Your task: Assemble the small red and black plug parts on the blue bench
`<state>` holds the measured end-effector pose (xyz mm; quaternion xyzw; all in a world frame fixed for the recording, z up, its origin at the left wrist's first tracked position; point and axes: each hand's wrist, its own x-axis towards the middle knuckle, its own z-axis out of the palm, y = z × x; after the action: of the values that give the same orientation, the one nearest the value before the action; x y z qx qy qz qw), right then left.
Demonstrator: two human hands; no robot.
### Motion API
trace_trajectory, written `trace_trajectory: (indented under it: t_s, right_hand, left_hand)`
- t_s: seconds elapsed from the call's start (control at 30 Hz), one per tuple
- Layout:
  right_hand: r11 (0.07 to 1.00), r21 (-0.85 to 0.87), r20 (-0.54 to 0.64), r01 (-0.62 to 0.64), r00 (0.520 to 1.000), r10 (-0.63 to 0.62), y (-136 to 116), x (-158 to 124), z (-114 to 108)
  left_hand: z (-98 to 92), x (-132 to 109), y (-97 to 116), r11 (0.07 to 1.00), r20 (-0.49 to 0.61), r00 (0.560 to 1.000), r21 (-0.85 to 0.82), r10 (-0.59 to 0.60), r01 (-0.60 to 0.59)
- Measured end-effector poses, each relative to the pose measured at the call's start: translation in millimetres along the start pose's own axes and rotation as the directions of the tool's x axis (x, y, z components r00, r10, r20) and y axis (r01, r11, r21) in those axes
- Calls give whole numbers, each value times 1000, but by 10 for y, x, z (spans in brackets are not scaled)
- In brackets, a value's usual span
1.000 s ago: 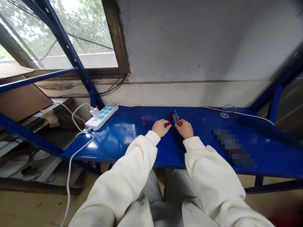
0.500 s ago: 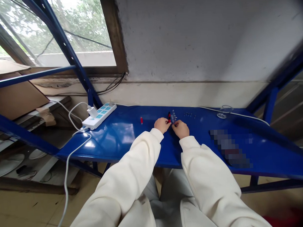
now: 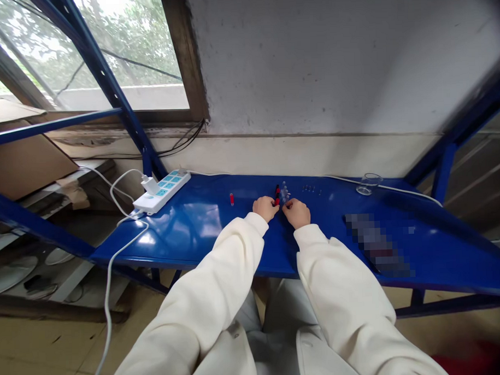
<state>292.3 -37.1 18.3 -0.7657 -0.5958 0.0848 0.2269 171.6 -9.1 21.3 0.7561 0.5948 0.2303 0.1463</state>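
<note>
My left hand (image 3: pixel 266 208) is closed at the middle of the blue tabletop, its fingertips pinching a small red cylindrical piece (image 3: pixel 276 201). A black-and-red piece (image 3: pixel 277 190) lies just beyond those fingers. My right hand (image 3: pixel 297 214) is beside it, with thumb and forefinger pressed together; whatever they hold is too small to make out. Right by its fingertips is a cluster of small clear pieces (image 3: pixel 284 190). Off to the left, a red piece with clear ends (image 3: pixel 231 199) stands or lies alone; which one, I cannot tell.
Several tiny pieces (image 3: pixel 309 188) sit in a row right of the clear cluster. A clear glass cup (image 3: pixel 365 190) is at the back right, near a white cable. A blurred dark object (image 3: pixel 378 246) lies to the right. At the left edge is a plugged-in white power strip (image 3: pixel 157 199).
My fingertips have drawn slightly apart, the left hand keeping the red piece. The whole view has shifted a little; the other things on the table look unchanged.
</note>
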Motion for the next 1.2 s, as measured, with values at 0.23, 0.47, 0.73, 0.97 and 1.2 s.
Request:
trace_trajectory:
  t_s: [0.23,0.47,0.73,0.97,1.2]
  right_hand:
    - [1000,1,7,-6,1000,6,-17,-5,-13]
    - [1000,-3,4,-5,1000,5,-23,-2,-18]
    - [1000,-11,10,-3,1000,3,-18,-2,-20]
    - [1000,-23,16,-3,1000,3,-20,-7,-26]
    - [999,-33,-11,10,1000,-10,-11,-83,-96]
  left_hand:
    - [34,16,-23,1000,-12,1000,11,2,-2]
    - [32,15,-13,1000,-29,1000,6,-3,3]
    - [-51,-30,11,998,-26,999,-60,-33,31]
    - [-439,-305,-43,974,-369,926,-174,75,-148]
    - [-597,-489,-450,854,-561,747,-520,-358,18]
